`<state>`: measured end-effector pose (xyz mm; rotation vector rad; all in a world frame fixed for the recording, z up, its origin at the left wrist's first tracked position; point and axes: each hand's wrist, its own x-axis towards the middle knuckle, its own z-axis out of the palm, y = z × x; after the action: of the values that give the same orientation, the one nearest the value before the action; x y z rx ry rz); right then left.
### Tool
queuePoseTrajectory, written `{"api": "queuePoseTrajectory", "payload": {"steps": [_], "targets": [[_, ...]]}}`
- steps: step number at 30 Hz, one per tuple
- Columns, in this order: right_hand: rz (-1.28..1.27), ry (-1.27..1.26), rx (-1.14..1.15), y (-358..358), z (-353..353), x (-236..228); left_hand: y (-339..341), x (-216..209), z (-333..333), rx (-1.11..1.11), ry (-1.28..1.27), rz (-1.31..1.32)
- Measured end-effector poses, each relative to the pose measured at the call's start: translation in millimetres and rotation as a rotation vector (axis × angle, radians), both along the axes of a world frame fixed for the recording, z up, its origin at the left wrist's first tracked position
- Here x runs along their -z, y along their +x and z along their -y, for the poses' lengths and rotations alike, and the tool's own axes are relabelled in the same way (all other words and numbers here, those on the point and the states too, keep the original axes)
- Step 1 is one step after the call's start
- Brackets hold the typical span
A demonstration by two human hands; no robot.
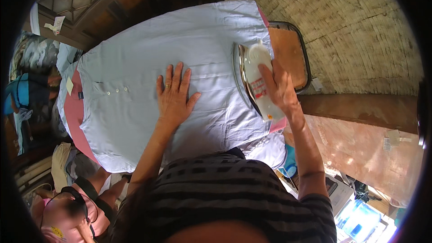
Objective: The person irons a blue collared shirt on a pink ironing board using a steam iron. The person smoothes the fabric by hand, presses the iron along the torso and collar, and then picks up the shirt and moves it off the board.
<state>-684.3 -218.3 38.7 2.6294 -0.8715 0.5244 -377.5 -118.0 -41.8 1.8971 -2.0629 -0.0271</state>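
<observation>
A light blue shirt [135,58] with a short row of white buttons lies spread over a pink-covered ironing board [73,108]. My left hand [174,96] rests flat on the shirt's middle, fingers spread, a ring on one finger. At the shirt's right end, my right hand [281,85] grips a white clothes iron [256,78] from its right side. The iron has a shiny metal edge facing left and looks tilted; whether its soleplate touches the cloth I cannot tell. Some creases run across the shirt between my hand and the iron.
Beyond the board's right end is a brown panel with a dark metal frame [288,54]. A woven wall [342,27] stands behind it. Dark wooden furniture [85,31] borders the far left. At lower left sits another person [74,216]; a blue water jug [360,218] is at lower right.
</observation>
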Motion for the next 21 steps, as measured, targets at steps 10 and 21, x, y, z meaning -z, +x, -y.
{"api": "queuePoseTrajectory", "payload": {"steps": [10, 21], "targets": [[0.179, 0.277, 0.178, -31.1, -42.2, -11.7, -3.2, -5.2, -0.8, -0.022, 0.009, -0.012], [0.777, 1.180, 0.716, -108.9, 1.9, -67.9, -41.8, -26.9, 44.2, 0.214, -0.102, -0.140]]}}
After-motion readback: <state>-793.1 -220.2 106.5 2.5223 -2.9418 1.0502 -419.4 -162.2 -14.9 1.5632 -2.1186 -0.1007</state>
